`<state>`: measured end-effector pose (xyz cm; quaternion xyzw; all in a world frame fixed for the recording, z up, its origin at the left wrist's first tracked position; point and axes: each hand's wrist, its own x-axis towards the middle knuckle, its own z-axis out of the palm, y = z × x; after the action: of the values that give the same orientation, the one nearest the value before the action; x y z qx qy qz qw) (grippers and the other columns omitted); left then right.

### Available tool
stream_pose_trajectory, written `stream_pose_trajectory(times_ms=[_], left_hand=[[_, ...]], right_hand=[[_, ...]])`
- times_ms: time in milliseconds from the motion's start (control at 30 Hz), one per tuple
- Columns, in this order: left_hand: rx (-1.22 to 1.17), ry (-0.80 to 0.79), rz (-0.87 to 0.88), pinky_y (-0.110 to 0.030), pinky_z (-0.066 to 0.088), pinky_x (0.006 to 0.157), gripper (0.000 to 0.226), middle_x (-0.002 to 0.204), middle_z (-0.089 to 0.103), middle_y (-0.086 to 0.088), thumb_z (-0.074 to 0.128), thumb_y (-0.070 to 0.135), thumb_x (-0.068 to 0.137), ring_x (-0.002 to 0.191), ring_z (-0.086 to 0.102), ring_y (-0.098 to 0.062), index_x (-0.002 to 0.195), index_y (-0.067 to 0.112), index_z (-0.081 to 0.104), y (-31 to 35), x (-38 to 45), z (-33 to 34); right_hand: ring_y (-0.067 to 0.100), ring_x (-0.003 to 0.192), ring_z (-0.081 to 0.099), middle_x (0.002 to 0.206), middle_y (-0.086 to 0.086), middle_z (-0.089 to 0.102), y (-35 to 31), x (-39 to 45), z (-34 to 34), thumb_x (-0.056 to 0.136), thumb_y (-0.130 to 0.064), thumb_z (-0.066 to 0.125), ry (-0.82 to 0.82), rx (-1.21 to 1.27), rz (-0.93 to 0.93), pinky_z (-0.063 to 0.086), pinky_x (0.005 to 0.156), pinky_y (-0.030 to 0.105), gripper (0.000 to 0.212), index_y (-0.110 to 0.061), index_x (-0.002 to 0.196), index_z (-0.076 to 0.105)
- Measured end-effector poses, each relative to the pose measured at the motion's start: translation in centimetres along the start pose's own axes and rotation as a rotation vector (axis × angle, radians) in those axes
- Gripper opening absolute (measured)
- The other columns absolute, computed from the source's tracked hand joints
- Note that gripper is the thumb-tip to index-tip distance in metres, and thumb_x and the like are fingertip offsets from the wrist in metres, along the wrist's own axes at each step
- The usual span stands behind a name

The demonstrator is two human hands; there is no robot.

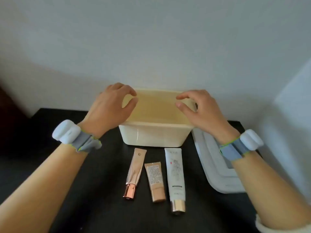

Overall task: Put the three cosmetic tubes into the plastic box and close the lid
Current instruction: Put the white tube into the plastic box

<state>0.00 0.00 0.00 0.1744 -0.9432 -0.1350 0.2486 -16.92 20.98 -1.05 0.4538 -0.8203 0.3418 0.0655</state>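
Note:
A cream plastic box (154, 136) stands open on the dark table, with nothing visible inside. My left hand (110, 106) hovers over its left rim and my right hand (200, 110) over its right rim, both with fingers apart and holding nothing. In front of the box three cosmetic tubes lie side by side: a pink tube with a rose-gold cap (134, 170), a short beige tube (155, 180) and a long white tube with a gold cap (175, 175). The pale grey lid (213, 167) lies flat to the right of the box, partly under my right forearm.
The dark table (94, 190) runs up to a white wall close behind the box. A white surface (292, 118) rises at the far right. Both wrists wear white and grey bands.

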Motion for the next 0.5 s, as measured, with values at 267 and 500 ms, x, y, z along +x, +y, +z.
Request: stream_pose_trajectory(times_ms=[267, 500], left_hand=[[-0.07, -0.086, -0.155, -0.043, 0.035, 0.109, 0.057, 0.151, 0.04, -0.006, 0.044, 0.041, 0.099, 0.138, 0.036, -0.026, 0.149, 0.014, 0.036, -0.1, -1.7, 0.2], [-0.165, -0.216, -0.259, -0.043, 0.023, 0.116, 0.062, 0.157, 0.03, -0.014, 0.032, 0.04, 0.104, 0.145, 0.026, -0.03, 0.154, 0.007, 0.018, -0.4, -2.4, 0.5]], right_hand=[[0.02, 0.12, 0.056, 0.119, -0.004, 0.071, -1.1, -2.1, -0.9, 0.097, -0.027, 0.065, 0.038, -0.02, 0.02, 0.043, 0.105, 0.043, 0.022, -0.018, 0.116, 0.072], [0.015, 0.112, 0.059, 0.115, -0.006, 0.071, -1.7, -3.9, -1.1, 0.097, -0.024, 0.065, 0.122, 0.027, 0.026, 0.043, 0.096, 0.026, 0.02, -0.02, 0.115, 0.072]])
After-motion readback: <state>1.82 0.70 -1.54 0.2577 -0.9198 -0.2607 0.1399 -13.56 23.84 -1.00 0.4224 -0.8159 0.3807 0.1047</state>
